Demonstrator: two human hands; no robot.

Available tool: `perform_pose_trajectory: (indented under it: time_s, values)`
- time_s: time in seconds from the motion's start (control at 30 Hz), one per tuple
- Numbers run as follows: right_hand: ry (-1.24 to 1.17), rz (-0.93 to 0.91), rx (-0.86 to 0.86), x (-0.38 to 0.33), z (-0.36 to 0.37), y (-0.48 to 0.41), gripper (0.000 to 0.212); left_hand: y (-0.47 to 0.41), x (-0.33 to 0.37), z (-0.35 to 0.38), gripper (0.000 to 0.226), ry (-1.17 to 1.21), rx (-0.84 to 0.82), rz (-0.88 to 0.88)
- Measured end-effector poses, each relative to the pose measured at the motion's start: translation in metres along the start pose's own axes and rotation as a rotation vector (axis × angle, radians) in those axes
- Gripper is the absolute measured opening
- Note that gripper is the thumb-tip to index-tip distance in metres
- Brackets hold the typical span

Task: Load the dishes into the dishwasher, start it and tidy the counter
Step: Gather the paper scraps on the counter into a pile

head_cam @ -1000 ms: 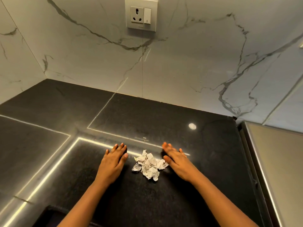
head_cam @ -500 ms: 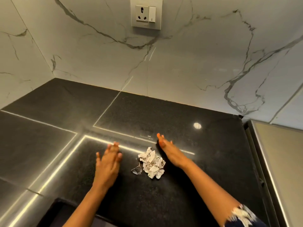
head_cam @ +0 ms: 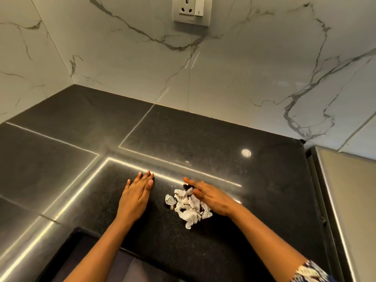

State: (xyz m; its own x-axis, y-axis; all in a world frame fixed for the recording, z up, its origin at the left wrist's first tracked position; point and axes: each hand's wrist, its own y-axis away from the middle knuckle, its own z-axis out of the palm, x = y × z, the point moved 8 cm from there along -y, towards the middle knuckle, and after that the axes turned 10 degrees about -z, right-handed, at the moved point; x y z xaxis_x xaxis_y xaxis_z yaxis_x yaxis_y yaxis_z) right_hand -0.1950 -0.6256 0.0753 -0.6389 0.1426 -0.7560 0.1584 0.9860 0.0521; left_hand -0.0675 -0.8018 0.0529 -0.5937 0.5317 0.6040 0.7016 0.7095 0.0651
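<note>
A small heap of crumpled white paper scraps [head_cam: 189, 208], with a bit of silver foil at its left edge, lies on the black stone counter [head_cam: 203, 143]. My right hand [head_cam: 209, 195] lies flat with straight fingers against the heap's right side, partly over it. My left hand [head_cam: 137, 192] rests flat on the counter, fingers straight and together, a short gap to the left of the heap. Neither hand holds anything.
A white marble wall rises behind the counter, with a socket and switch plate [head_cam: 191, 11] high up. A steel-edged surface [head_cam: 345, 200] adjoins the counter on the right. The counter's front edge [head_cam: 97, 233] runs below my left forearm.
My right hand has come down over the right side of the paper heap and pushed it slightly towards me. My left hand has laid flat on the counter again.
</note>
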Motion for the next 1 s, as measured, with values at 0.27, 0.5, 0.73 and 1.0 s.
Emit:
perform_pose_trajectory:
  time_s: [0.27,0.5,0.73,1.0]
  values:
    - [0.334,-0.131,0.045,-0.021,0.031,0.003,0.096,0.018,0.021,0.016,0.101,-0.075,-0.117,0.096]
    - [-0.866,0.273,1.028,0.014,0.023,0.041,0.112,0.053,0.061,0.036,0.063,0.63,-0.081,-0.25]
    - [-1.08,0.288,1.111,0.006,0.045,0.013,0.103,0.05,0.074,0.054,0.054,1.041,0.061,-0.375]
    - [-1.362,0.278,1.153,0.0,0.044,0.011,0.075,0.052,0.082,0.072,0.06,1.549,0.026,-0.492]
